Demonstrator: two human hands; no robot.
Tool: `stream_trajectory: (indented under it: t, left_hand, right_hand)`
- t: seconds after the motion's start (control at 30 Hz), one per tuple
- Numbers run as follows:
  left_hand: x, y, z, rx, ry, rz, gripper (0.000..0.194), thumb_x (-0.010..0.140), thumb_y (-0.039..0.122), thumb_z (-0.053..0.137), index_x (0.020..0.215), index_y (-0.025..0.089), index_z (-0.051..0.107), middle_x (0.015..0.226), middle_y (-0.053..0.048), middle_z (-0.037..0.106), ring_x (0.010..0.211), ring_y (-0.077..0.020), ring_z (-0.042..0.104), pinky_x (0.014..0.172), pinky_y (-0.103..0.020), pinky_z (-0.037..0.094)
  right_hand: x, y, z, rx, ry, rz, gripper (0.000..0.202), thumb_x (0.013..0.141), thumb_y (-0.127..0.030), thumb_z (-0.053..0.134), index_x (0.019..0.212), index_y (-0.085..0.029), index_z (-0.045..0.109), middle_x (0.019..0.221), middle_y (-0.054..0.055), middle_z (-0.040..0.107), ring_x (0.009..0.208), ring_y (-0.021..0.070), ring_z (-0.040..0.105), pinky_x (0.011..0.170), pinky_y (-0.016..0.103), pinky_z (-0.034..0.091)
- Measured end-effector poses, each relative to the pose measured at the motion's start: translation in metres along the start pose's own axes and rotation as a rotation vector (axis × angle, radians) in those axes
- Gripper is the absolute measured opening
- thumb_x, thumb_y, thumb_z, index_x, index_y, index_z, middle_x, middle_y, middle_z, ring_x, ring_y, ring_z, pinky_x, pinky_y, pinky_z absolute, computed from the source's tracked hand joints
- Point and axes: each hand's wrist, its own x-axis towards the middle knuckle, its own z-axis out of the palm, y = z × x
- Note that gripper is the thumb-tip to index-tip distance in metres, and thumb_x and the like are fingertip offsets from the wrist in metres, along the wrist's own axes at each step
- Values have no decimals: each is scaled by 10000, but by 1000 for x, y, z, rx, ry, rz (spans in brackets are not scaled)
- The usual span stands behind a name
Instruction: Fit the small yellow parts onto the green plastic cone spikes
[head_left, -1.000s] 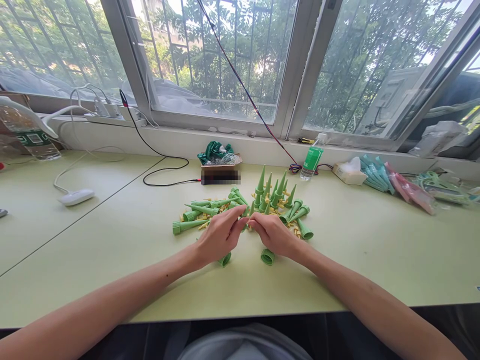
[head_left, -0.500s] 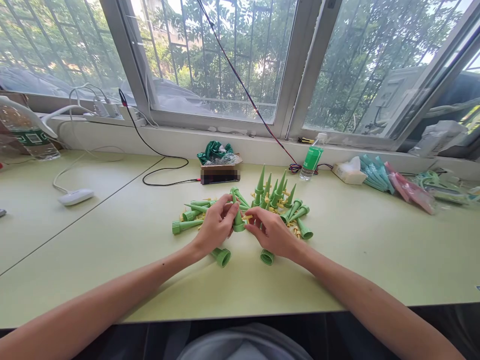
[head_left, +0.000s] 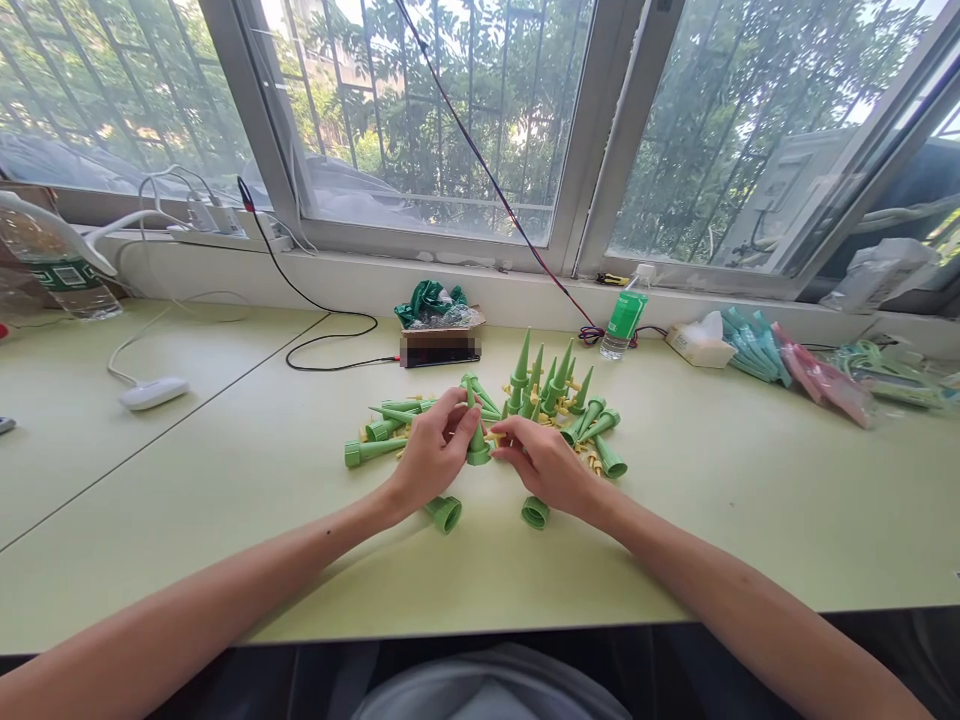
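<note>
My left hand point(head_left: 437, 447) is closed round a green plastic plant-watering spike point(head_left: 477, 440), its point up and its wide collar down. Close beside its collar, my right hand point(head_left: 541, 455) pinches a small yellow valve piece point(head_left: 494, 436), mostly covered by the fingers. Behind my right hand several green spikes with yellow pieces stand point up point(head_left: 556, 385). More green spikes point(head_left: 373, 452) lie on their sides to the left of my left hand. Two spikes lie nearer me, with the open end of one point(head_left: 448, 514) and the cap of the other point(head_left: 535, 513) facing me.
At the back stand a small box with green plastic point(head_left: 439, 305), a dark device on a cable point(head_left: 442, 350), and a water bottle point(head_left: 625, 315). To the right are a tissue pack point(head_left: 701, 343) and bagged items point(head_left: 821, 378). A white mouse-like object point(head_left: 154, 393) lies left.
Both hands hold nearly the same place. The fingers of my right hand have shifted very slightly at the yellow piece beside the spike.
</note>
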Motion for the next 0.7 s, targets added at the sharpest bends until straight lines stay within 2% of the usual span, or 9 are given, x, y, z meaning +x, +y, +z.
stream_trajectory:
  t: [0.17,0.3,0.43,0.7]
  left_hand:
    - [-1,0,0,34,-2,8,225,957,406,485,918,186,511,589,53,451,446,-63,336,414,-196,267]
    - [-2,-1,0,77,-5,53,220,962,396,478,915,184,512,609,42,468,515,-82,380,472,-199,319]
    - [-4,-4,0,106,-32,91,203,971,386,463,957,189,510,655,26,537,557,-94,435,508,-200,361]
    - [-6,-8,1,150,-35,159,153,974,344,472,941,198,505,688,23,558,565,-86,436,519,-186,370]
  right_hand:
    - [-1,0,-1,13,-18,1,153,1006,-306,486,1089,-193,546,868,59,683,715,172,632,677,278,477]
    - [-1,-2,-2,-1,-30,2,160,1018,-323,454,1044,-194,546,841,54,673,684,166,611,650,271,457]
    - [-1,-2,-2,-32,-23,-6,202,1030,-340,406,965,-200,536,766,33,637,616,150,558,600,257,407]
    - [-1,0,-1,-22,-41,10,244,1038,-343,372,901,-201,516,706,2,560,578,129,481,592,245,373]
